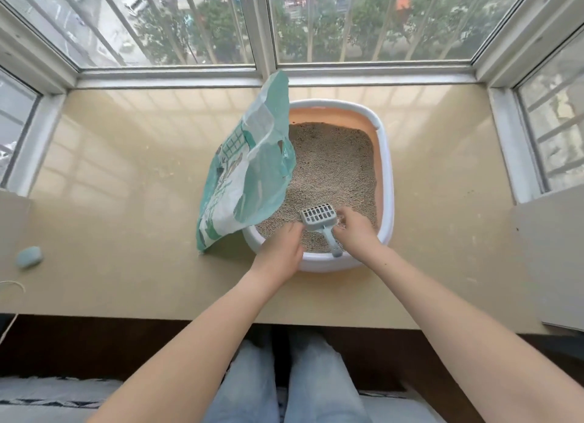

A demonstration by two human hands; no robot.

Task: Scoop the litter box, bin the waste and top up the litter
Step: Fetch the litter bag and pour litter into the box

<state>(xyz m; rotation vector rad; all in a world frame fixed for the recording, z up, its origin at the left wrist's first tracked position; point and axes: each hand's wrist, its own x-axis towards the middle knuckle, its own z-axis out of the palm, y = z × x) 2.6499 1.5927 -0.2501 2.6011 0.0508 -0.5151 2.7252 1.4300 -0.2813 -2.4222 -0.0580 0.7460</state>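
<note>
While both hands reach into the litter box (386, 169), the right hand (355, 229) touches the scoop (319, 218); left hand (281, 248) finger positions cannot be told; a litter bag (243, 169) leans alongside.

Scoop (319, 217) in box (386, 182), bag (243, 169) left

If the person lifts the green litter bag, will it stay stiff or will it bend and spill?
The litter bag is creased and leans on the litter box rim, so it probably flops when lifted. Its upper part looks flat and slack, so the weight likely sits low. Its mouth cannot be seen, so spilling is uncertain.
</note>
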